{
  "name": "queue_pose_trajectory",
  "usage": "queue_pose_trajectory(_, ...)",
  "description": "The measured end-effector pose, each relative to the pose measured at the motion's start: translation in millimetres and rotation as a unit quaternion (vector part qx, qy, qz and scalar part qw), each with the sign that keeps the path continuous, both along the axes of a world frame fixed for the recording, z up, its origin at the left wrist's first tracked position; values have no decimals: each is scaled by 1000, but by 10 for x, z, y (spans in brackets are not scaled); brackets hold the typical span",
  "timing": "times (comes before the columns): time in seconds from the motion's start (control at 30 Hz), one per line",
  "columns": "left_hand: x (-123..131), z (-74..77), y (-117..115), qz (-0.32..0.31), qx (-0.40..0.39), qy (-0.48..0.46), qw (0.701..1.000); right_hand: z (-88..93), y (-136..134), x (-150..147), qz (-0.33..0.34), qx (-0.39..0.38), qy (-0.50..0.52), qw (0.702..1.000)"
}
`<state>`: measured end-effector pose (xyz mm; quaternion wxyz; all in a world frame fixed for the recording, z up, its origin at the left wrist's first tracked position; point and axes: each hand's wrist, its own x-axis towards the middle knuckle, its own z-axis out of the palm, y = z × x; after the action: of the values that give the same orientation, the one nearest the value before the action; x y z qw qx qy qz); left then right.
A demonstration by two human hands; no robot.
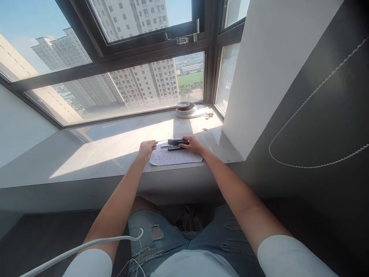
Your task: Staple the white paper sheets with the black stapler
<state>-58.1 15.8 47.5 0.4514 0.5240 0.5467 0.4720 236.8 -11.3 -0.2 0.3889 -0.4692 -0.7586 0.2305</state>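
A black stapler (176, 142) with a small red mark rests over printed sheets of paper (176, 157) on the windowsill. My right hand (192, 144) is closed around the stapler's right end. A metal part (164, 147) sticks out at its left end, between the dark upper and lower arms. My left hand (147, 150) is at the left edge of the paper, thumb and fingers pinched together. Something thin shows at those fingertips, but I cannot make out what it is.
A stack of round plates or lids (186, 109) stands by the window corner, with keys (209, 115) beside it. A small dark piece (205, 129) lies nearer. A bead chain (284, 163) hangs at right; a white cable (86, 244) crosses the lower left.
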Motion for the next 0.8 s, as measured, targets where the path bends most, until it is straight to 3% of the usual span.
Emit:
queue_pose_trajectory(0.27, 164, -47, -56, -39, 83, 127, 988, 27, 2, 4, 2, 5, -5, 1000)
queue_pose_trajectory(0.47, 185, -54, -3, -121, 250, 271, 922, 42, -13, 4, 3, 7, -7, 1000)
queue_pose_trajectory(0.8, 194, -161, 35, -123, 248, 284, 918, 41, 0, 14, -1, 7, -16, 1000)
